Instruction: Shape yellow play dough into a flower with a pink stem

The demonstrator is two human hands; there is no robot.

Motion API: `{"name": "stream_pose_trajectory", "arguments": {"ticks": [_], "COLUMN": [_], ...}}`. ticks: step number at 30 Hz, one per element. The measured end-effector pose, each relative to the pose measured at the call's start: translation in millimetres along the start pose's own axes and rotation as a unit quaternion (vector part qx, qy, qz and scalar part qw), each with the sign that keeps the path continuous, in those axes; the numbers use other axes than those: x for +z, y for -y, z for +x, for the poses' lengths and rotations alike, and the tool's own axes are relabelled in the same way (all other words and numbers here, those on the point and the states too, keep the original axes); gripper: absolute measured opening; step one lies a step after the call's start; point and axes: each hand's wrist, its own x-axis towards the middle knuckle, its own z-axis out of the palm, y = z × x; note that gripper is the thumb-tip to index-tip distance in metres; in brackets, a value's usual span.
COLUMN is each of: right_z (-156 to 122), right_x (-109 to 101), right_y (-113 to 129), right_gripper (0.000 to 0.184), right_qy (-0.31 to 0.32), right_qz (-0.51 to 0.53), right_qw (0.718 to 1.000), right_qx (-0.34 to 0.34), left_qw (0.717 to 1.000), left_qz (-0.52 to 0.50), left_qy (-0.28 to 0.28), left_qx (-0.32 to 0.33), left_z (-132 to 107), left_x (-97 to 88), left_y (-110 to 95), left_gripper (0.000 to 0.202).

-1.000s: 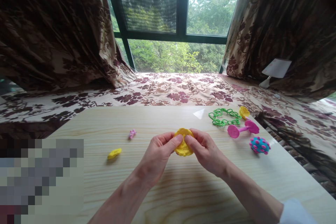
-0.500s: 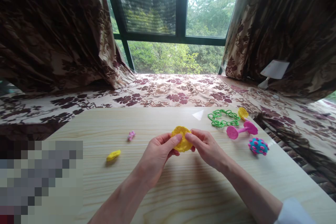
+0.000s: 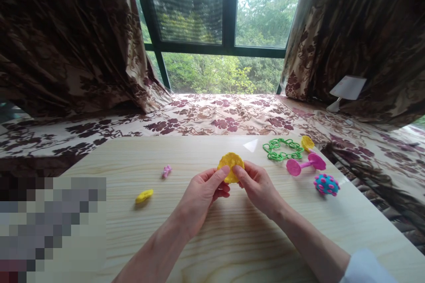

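A flat, round yellow clay disc (image 3: 231,161) with an uneven edge is held above the middle of the table. My left hand (image 3: 206,190) pinches its lower left side, thumb on the face and fingers behind. From the lower right, my right hand (image 3: 259,183) grips the same disc with its thumb pressed on the front. To the left of my hands lie a small yellow clay lump (image 3: 144,196) and a little pink clay piece (image 3: 167,171).
On the table's (image 3: 206,247) right lie a green clay chain (image 3: 282,149) in a ring, a pink dumbbell shape (image 3: 306,164), a blue ball with pink dots (image 3: 327,185) and another yellow piece (image 3: 307,143). Beyond are a floral-covered ledge (image 3: 219,115) and a white lamp (image 3: 345,90).
The yellow disc has been raised slightly and its upper edge shows more. Both thumbs now sit lower on it. The other clay pieces have stayed put.
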Motion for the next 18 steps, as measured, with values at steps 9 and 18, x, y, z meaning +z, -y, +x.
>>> {"name": "stream_pose_trajectory", "arguments": {"ticks": [9,18], "right_z": [-1,3], "right_x": [3,-5], "right_y": [6,1], "right_gripper": [0.023,0.036], "right_qy": [0.044,0.024], "right_qz": [0.041,-0.041], "right_qw": [0.998,0.998], "right_qx": [0.009,0.036], "left_qw": [0.997,0.998], "left_qz": [0.046,0.060], "left_qy": [0.026,0.001], "left_qx": [0.048,0.003], "left_z": [-3,0], "left_x": [3.1,-1.5], "left_y": [-5,2], "left_gripper": [0.020,0.023]}}
